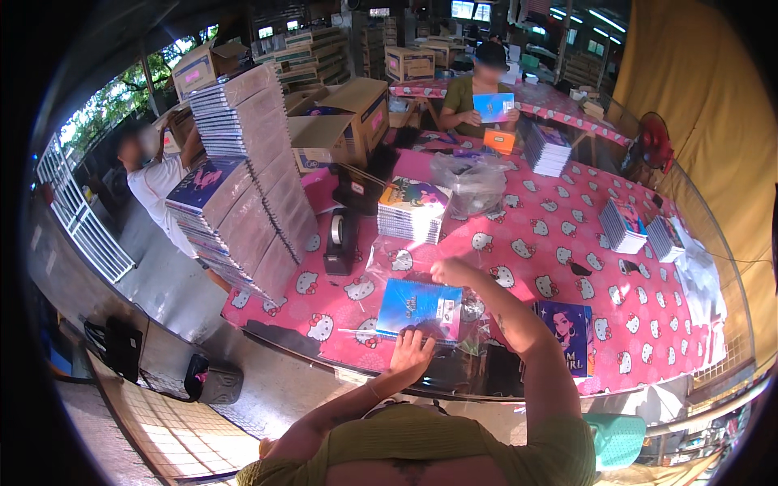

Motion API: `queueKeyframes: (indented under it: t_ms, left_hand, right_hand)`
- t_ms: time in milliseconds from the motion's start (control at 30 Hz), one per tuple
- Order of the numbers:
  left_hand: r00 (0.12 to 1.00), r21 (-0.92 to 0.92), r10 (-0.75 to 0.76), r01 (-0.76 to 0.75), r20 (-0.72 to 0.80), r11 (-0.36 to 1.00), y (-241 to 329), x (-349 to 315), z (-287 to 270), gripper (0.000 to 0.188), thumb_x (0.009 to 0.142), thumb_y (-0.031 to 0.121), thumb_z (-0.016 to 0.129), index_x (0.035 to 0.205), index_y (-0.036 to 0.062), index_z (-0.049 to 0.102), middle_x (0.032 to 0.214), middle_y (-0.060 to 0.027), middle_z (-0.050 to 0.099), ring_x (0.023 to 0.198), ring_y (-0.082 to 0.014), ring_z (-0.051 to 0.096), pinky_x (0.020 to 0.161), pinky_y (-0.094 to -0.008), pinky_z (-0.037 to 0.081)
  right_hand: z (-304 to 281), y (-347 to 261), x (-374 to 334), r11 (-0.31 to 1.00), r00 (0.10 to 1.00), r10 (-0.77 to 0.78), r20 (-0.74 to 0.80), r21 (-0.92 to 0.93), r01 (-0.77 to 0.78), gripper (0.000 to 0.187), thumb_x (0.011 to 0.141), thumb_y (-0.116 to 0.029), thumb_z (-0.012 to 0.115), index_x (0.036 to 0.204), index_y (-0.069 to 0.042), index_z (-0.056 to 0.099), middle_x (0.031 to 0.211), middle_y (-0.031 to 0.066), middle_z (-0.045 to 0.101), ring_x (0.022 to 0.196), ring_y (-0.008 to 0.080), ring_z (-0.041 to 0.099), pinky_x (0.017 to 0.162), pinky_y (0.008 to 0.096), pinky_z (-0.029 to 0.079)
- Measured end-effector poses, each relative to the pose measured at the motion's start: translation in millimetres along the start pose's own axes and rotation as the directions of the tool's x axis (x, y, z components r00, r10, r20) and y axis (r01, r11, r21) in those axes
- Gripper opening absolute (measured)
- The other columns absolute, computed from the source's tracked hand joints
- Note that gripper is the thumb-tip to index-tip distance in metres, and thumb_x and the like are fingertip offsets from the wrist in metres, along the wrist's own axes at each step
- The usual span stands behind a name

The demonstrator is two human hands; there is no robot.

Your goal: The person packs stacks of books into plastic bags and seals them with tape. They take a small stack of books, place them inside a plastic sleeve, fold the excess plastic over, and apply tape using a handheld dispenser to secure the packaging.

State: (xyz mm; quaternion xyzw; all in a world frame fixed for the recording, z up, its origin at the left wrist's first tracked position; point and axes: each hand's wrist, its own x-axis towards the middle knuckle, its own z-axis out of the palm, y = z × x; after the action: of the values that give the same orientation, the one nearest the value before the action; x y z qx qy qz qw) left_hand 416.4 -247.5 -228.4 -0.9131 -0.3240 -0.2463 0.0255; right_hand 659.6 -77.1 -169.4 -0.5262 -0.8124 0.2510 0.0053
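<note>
So — glossy spiral notebook [405, 305], L hand [413, 355] splayed on btm edge, R hand [454, 274] curled, grip unclear.

One tape dispenser [339, 243] — one fan [653, 142] (two co-workers [459, 104]).

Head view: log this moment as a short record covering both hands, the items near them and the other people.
Left hand: on the near edge of a blue notebook
Right hand: by that notebook's far right corner; grip unclear
Nearby: black tape dispenser, notebook stack
Surface: pink printed tablecloth
Across the table: co-worker holding a blue-covered item
Left side: person in white near tall notebook stacks
</note>
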Motion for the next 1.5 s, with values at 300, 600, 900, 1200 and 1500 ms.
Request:
queueKeyframes:
  t_ms: [300,600,900,1200,1500]
  left_hand:
    - [0.998,-0.432,-0.029,0.002,-0.055,0.902,-74.3,4.3,-88.9,0.050,0.092,0.016,0.065,0.137,0.0009,0.047,0.126,-0.0171,0.055,0.114,-0.0320,0.057,0.099,-0.0448,0.045]
    - [0.823,-0.904,-0.437,0.426,0.364,0.048,-168.6,57.0,-109.3,0.072,0.096,0.037,0.057,0.150,-0.0026,0.027,0.148,-0.0206,0.041,0.137,-0.0298,0.041,0.111,-0.0398,0.036]
    - [0.982,-0.355,-0.188,0.164,-0.032,0.920,-169.3,162.0,-218.2,0.030,0.083,0.034,0.069,0.093,0.0059,0.072,0.079,-0.0114,0.071,0.075,-0.0275,0.070,0.072,-0.0382,0.054]
    - [0.691,-0.838,-0.719,0.344,-0.078,0.422,-228.9,145.4,-165.3,0.018,0.092,0.011,0.059,0.099,-0.0039,0.066,0.085,-0.0071,0.071,0.079,-0.0137,0.068,0.074,-0.0286,0.054]
    - [0.479,-0.772,-0.735,0.628,0.479,-0.094,-333.8,53.9,-46.0,0.016,0.084,0.020,0.075,0.088,0.0062,0.067,0.059,0.0042,0.046,0.047,-0.0082,0.043,0.044,-0.0257,0.040]
  right_hand:
    - [-32.7,-13.1,-56.1,0.617,0.944,0.266,0.195,0.718,-0.322,0.090,0.087,-0.073,0.048,0.137,0.002,0.049,0.108,0.0216,0.069,0.102,0.0321,0.068,0.088,0.0430,0.054]
    - [-69.2,-89.5,-96.0,0.645,0.920,0.374,-0.114,0.745,-0.170,0.080,0.088,-0.071,0.046,0.121,0.000,0.061,0.103,0.0176,0.070,0.098,0.0314,0.068,0.082,0.0411,0.056]
    - [-137.2,-167.3,-76.2,0.994,0.854,0.094,-0.512,-0.003,-0.111,0.021,0.076,-0.019,0.071,0.095,-0.010,0.073,0.091,0.0127,0.072,0.098,0.0314,0.066,0.082,0.0414,0.052]
    - [-95.3,-227.7,-94.1,0.984,0.762,-0.171,-0.625,-0.141,0.106,0.027,0.083,-0.033,0.072,0.102,-0.013,0.069,0.091,0.0075,0.071,0.078,0.0238,0.070,0.074,0.0405,0.054]
    - [-59.6,-244.6,-57.7,0.976,0.764,-0.131,-0.631,-0.216,-0.011,0.044,0.089,-0.051,0.058,0.092,-0.009,0.071,0.076,0.0088,0.070,0.074,0.0302,0.069,0.065,0.0424,0.053]
